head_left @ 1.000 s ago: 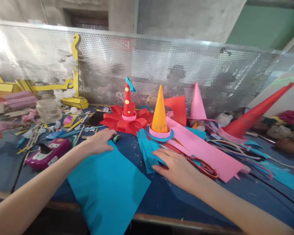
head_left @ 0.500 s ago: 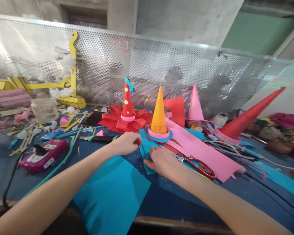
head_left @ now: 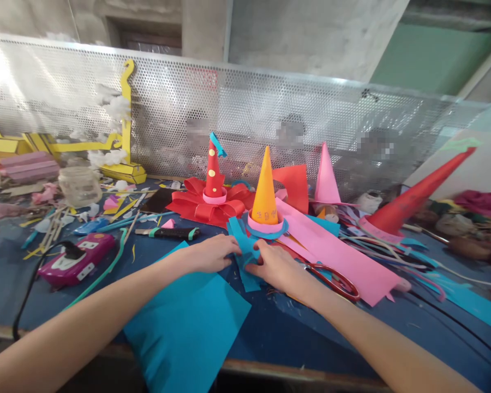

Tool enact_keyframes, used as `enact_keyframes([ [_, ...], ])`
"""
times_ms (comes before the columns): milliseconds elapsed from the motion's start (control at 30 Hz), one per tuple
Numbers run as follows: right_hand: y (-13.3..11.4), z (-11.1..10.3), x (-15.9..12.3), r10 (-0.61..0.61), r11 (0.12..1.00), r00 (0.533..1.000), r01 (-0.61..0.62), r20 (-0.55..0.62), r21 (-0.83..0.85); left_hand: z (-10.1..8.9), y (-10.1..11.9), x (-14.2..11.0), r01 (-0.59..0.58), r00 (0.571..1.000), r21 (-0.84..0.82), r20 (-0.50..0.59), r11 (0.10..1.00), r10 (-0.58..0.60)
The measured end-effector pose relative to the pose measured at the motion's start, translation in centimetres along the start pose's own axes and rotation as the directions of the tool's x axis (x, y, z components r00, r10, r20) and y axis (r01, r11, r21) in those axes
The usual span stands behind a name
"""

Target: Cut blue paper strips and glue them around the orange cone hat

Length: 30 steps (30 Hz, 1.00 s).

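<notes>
A narrow piece of blue paper (head_left: 242,237), creased and slightly raised, lies between my two hands in front of the orange cone hat (head_left: 265,191). My left hand (head_left: 217,252) has its fingers curled onto the paper's left edge. From the right, my right hand (head_left: 275,266) grips the same paper, thumb below and fingers above. Under my left forearm a large blue sheet (head_left: 192,322) hangs over the table's front edge. Red-handled scissors (head_left: 335,281) lie right of my right hand, their blades partly hidden. Left of the hat, a black utility knife (head_left: 172,233) rests on the table.
A red polka-dot cone (head_left: 213,169) on red loops, a pink cone (head_left: 326,177) and a tilted red cone (head_left: 421,191) stand behind. Pink paper (head_left: 335,245) lies at right. A purple power strip (head_left: 77,259) with a cable sits at left. Perforated metal (head_left: 159,109) closes the back.
My left hand has moved slightly down and right against the narrow blue paper. That paper is now more bent and lifted between my hands. My right hand's fingers have opened wider around it.
</notes>
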State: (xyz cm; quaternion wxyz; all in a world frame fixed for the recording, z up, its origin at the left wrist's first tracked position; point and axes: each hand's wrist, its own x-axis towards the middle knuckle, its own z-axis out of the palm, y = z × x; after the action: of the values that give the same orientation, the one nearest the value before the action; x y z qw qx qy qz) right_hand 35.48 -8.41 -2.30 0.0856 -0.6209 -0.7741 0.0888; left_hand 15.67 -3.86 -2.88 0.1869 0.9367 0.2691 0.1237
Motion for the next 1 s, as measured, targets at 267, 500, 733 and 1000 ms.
enact_keyframes([
  [267, -0.2, -0.6, -0.1, 0.001, 0.966, 0.993, 0.029, -0.115, 0.258, -0.5, 0.1, 0.0, 0.15, 0.96, -0.266, -0.191, 0.952, -0.205],
  [500, -2.0, -3.1, -0.9, -0.083, 0.809, 0.984, 0.157, -0.155, 0.566, -1.8, 3.5, 1.7, -0.139, 0.869, -0.985, -0.169, 0.098, -0.465],
  [733, -2.0, -2.8, -0.6, -0.038, 0.46, 0.989, 0.146, -0.145, 0.876, -1.2, 4.3, 2.5, -0.361, 0.782, -0.93, -0.343, 0.069, -0.521],
  [1000, -2.2, -2.2, -0.5, 0.06, 0.293, 0.979, 0.171, -0.196, 0.941, -1.1, 5.5, 2.4, -0.405, 0.756, -0.913, -0.367, 0.054, -0.542],
])
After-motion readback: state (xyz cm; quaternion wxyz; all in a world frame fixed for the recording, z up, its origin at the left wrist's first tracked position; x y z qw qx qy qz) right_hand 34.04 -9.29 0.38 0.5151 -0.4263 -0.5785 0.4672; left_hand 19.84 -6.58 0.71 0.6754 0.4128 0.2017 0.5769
